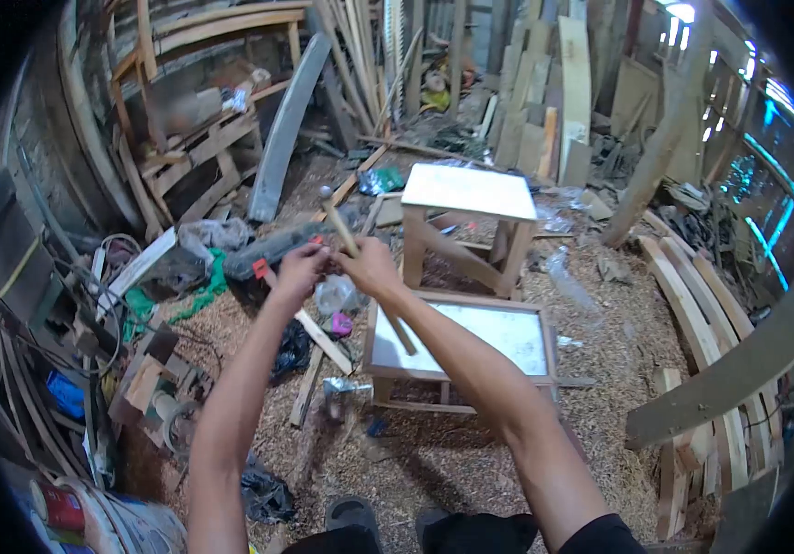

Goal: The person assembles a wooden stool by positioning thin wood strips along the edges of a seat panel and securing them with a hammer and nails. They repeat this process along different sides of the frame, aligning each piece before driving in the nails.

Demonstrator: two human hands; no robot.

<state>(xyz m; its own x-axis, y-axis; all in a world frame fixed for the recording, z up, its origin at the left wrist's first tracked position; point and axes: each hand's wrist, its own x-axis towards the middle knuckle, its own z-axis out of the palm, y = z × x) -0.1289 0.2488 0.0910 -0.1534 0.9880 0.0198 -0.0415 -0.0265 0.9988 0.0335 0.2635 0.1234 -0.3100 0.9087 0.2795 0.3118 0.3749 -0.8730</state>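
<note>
My right hand (pixel 371 266) is closed round a slim wooden stick (pixel 402 334). The stick slants from upper left to lower right, and a small grey rounded piece shows at its top end. Close beside it, my left hand (pixel 300 274) has its fingers pinched together; whatever is between them is too small to make out. Both hands are raised over the floor, fingertips nearly touching. Below and right of them stands a low wooden frame with a white panel (pixel 498 337). Behind that is a taller wooden stool (pixel 469 192) with a white top.
Wood shavings (pixel 600 397) cover the floor. Curved planks (pixel 692 305) are stacked at the right, with a wide board (pixel 725 379) across them. Left lie a green cloth (pixel 203 294), a black plastic bag (pixel 266 494) and scrap wood. Long boards (pixel 574 92) lean against the back wall.
</note>
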